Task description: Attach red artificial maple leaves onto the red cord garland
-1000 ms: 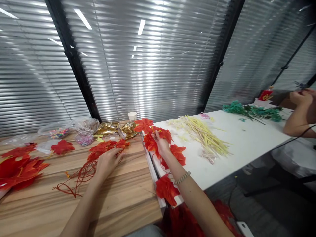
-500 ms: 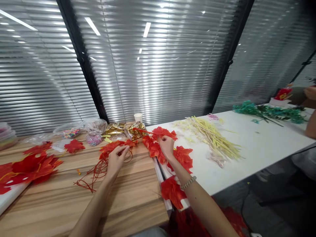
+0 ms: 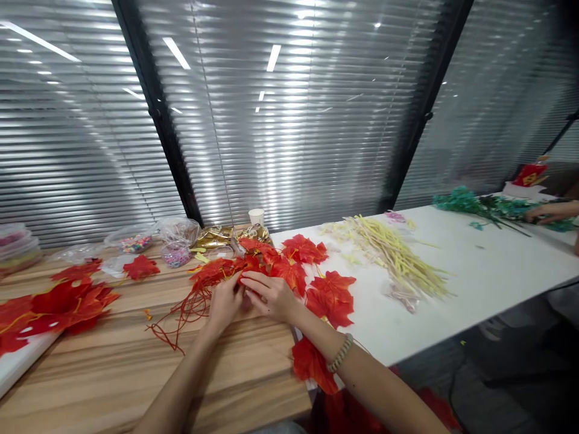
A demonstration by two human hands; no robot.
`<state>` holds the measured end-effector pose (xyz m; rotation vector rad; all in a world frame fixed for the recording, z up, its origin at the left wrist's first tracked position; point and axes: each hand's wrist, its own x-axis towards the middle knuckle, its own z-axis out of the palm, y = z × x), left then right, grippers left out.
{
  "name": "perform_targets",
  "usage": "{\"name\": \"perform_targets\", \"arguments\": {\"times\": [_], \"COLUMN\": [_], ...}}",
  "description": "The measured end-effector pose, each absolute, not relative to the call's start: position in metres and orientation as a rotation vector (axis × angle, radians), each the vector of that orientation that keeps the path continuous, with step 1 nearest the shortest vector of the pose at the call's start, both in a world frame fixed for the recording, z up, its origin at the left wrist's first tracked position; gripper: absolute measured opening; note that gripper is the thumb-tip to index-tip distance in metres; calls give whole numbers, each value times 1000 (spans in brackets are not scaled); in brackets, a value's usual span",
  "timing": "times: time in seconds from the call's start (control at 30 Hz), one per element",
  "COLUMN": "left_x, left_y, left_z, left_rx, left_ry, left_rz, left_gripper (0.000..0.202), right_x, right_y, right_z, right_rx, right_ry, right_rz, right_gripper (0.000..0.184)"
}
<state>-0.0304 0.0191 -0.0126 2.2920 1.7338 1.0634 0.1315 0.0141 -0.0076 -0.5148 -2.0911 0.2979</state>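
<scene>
Red leaves, cluster: eleven to four o'clock around left hand and right hand, across wooden surface and white surface. Both hands: fingers bent, tips hidden among leaves; whether either grip is closed, cannot tell. Red cords, loose: nine o'clock from left hand.

Cup behind leaves, strips at right

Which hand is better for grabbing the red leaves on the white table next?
Probably the right hand: it's nearer those red leaves. The left hand is farther away, over the wooden table.
</scene>
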Motion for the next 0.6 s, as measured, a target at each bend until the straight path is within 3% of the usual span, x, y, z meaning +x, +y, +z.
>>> {"name": "perform_targets", "arguments": {"times": [0.23, 0.6], "left_x": [-25, -26], "left_y": [11, 14], "left_z": [-7, -1], "left_rx": [2459, 2301], "left_ry": [1671, 1505], "left_rz": [919, 1213], "left_gripper": [19, 20], "right_x": [137, 140], "right_y": [20, 33], "right_z": [-4, -14], "right_rx": [-684, -1096], "right_ry": [-2043, -2111], "right_rz": [297, 27], "right_gripper": [37, 44]}}
